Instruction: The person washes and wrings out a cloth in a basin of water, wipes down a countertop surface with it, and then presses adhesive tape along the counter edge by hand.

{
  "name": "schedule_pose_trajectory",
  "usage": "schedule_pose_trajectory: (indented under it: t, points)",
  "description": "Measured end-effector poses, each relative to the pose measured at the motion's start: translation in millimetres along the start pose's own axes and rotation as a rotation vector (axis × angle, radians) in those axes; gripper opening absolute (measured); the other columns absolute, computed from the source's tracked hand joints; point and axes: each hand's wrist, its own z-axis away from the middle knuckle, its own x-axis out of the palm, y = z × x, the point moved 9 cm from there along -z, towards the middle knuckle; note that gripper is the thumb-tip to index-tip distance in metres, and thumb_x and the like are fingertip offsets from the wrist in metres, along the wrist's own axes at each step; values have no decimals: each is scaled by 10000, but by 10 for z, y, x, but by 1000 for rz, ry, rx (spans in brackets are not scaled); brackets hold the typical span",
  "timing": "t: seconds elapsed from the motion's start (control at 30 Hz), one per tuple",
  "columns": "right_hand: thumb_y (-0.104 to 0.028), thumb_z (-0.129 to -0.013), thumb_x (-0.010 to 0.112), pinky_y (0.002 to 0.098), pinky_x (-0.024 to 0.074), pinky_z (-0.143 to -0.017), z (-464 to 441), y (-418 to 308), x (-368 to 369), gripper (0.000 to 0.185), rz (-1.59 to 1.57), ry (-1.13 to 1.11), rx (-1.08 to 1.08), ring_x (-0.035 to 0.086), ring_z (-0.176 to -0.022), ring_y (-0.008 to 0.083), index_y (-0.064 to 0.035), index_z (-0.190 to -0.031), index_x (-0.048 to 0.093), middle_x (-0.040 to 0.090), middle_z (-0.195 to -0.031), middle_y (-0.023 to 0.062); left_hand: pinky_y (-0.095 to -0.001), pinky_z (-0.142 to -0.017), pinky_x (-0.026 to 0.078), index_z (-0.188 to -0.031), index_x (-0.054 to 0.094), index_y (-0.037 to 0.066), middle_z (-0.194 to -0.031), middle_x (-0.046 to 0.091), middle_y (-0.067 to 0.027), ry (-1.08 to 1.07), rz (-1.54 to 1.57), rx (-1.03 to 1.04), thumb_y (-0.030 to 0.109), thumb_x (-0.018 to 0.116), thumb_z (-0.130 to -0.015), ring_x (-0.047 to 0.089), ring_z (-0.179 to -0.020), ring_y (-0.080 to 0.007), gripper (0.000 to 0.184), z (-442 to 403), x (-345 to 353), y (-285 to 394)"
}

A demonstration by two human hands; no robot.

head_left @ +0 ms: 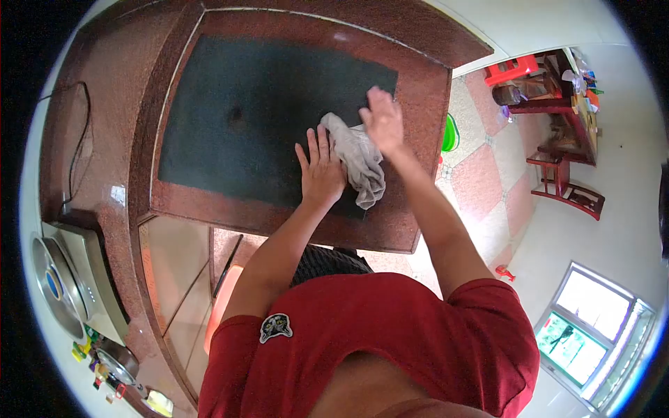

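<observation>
A crumpled, greyish-white cloth (pixel 355 157) lies on the dark mat (pixel 230 132) that covers part of the reddish-brown counter. My left hand (pixel 323 171) rests flat on the mat at the cloth's left side, fingers stretched out and apart, its edge against the fabric. On the other side of the cloth is my right hand (pixel 383 124), slightly blurred, with its fingers extended and the thumb apart. Its wrist is close to the cloth's right edge; I cannot tell whether they touch. Neither hand grips the fabric.
A raised stone ledge (pixel 104 132) with a black cable (pixel 88 118) runs along the left. Below it are a gas stove (pixel 87 279) and a metal pot (pixel 118 361). A green basin (pixel 451 132) stands on the tiled floor at right, near a wooden chair (pixel 568 188).
</observation>
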Motion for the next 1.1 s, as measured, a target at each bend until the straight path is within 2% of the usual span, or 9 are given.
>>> schedule_pose_trajectory:
  t: [0.13,0.27,0.53,0.67,0.77,0.83,0.9,1.0,1.1]
  points:
    - [-484,-981,386,520,175,-1163,-402,514,104,680,279,-3,140,244,-1430,300,-27,-1477,298,253,-1563,123,-625,-1136,59,-1471,295,10,-1575,138,-207,33,124,-5,337,474,-931,70,-1465,-388,657,-4,-45,-19]
    - [-544,-959,377,522,132,-1173,-602,618,203,760,241,43,264,185,-1451,319,-13,-1490,256,198,-1579,136,-629,-1134,60,-1461,313,9,-1570,152,-212,55,165,2,327,492,-925,78,-1462,-393,649,6,-80,-29]
    - [-550,-948,401,458,88,-1191,-809,-187,316,795,162,5,84,143,-1467,301,8,-1490,240,179,-1584,153,-630,-1131,70,-1465,313,4,-1565,164,-218,50,119,8,332,486,-929,92,-1458,-402,652,7,-93,-11]
    - [-498,-980,383,463,111,-1184,-624,-550,387,710,238,-60,-201,173,-1464,288,-4,-1481,283,239,-1566,162,-660,-1108,119,-1446,317,-20,-1549,179,-242,99,100,26,309,530,-893,121,-1448,-425,678,14,-60,19]
    - [-445,-982,429,466,132,-1178,-185,-477,375,644,-431,-300,-192,180,-1465,285,-17,-1456,344,328,-1523,175,-657,-1109,125,-1435,341,-17,-1551,185,-235,100,80,21,311,534,-893,131,-1447,-423,662,-3,-28,-5]
    - [-389,-941,538,468,165,-1166,203,-351,112,614,-1127,-131,40,222,-1449,294,-47,-1431,397,429,-1447,192,-640,-1118,132,-1429,361,-6,-1554,199,-218,149,71,23,309,543,-890,151,-1445,-414,650,4,-21,-4]
    - [-344,-884,625,474,226,-1144,680,-499,-49,649,-744,39,-91,266,-1422,311,-76,-1429,395,413,-1445,178,-583,-1144,131,-1451,344,22,-1562,202,-189,88,122,50,330,491,-926,143,-1457,-370,626,-4,-6,-38]
    - [-311,-852,654,475,284,-1111,1083,-1073,-222,670,-145,-130,-83,319,-1374,342,-93,-1428,388,381,-1455,171,-521,-1164,150,-1469,327,52,-1568,217,-149,70,183,94,341,464,-952,158,-1464,-311,608,5,-62,-281]
    - [-280,-872,628,475,306,-1091,1100,-1137,-63,627,1,-216,-117,341,-1343,369,-90,-1418,383,333,-1486,150,-495,-1175,153,-1484,299,73,-1581,198,-112,67,60,46,357,446,-971,147,-1472,-259,605,54,-139,-437]
